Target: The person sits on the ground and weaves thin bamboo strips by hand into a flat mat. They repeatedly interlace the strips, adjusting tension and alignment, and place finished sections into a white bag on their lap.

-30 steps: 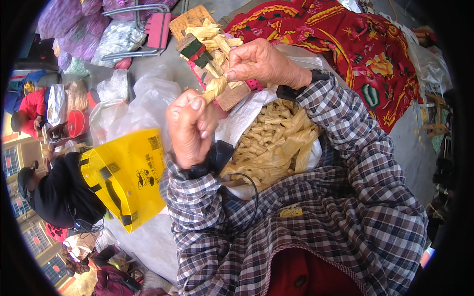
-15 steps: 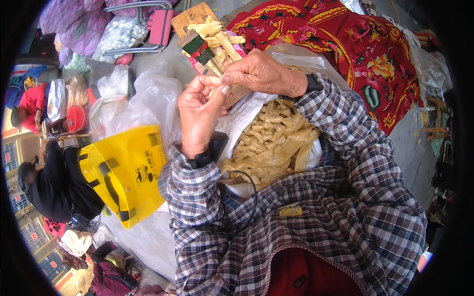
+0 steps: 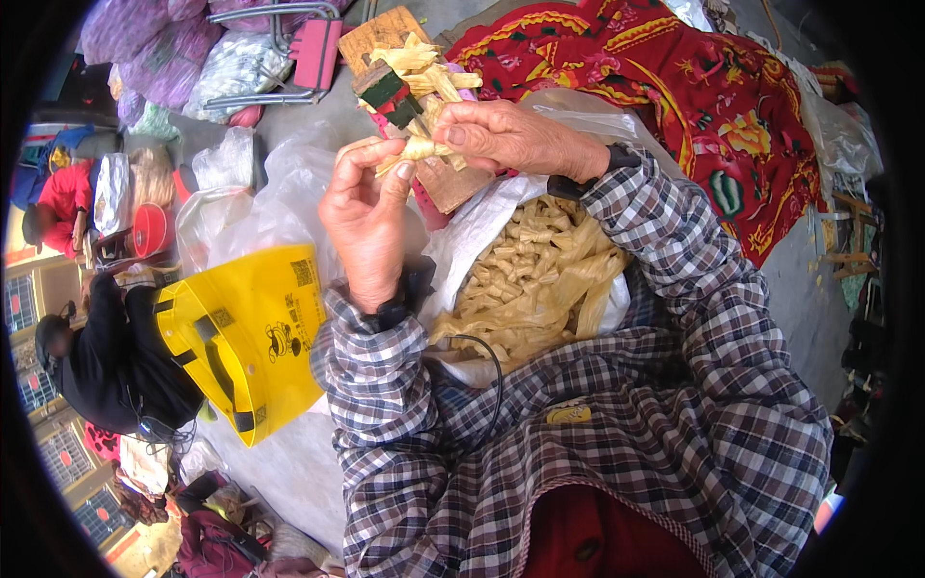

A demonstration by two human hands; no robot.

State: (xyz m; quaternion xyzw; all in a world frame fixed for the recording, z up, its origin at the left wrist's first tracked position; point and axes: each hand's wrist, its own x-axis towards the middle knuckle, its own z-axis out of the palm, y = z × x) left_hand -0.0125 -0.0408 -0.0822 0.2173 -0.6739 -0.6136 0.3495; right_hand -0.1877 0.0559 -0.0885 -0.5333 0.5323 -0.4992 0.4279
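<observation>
Between my two hands is a pale yellow strip, knotted at its middle [image 3: 420, 148], that looks like tofu skin. My left hand [image 3: 368, 226] pinches one end of it between thumb and fingertips. From the other side, the bent fingers of my right hand [image 3: 520, 144] grip the other end. Below my hands, a white sack [image 3: 470, 241] lies open on my lap. Many similar tan knots [image 3: 515, 260] fill it, with longer loose strips [image 3: 554, 294] on top. Just beyond my hands are a pile of yellow strips [image 3: 412, 58] and a dark green block with red [image 3: 388, 93].
A wooden board [image 3: 385, 34] sits beyond the strips. Left are a yellow bag [image 3: 260, 337] and clear plastic [image 3: 299, 183]. A red flowered cloth [image 3: 665, 87] spreads at far right. Other people, one in black [image 3: 116, 356], sit at left near a red bucket [image 3: 149, 231].
My hands have moved slightly apart, the left one to the left and downward. The knot now shows plainly between them, and more of the brown board behind is visible.
</observation>
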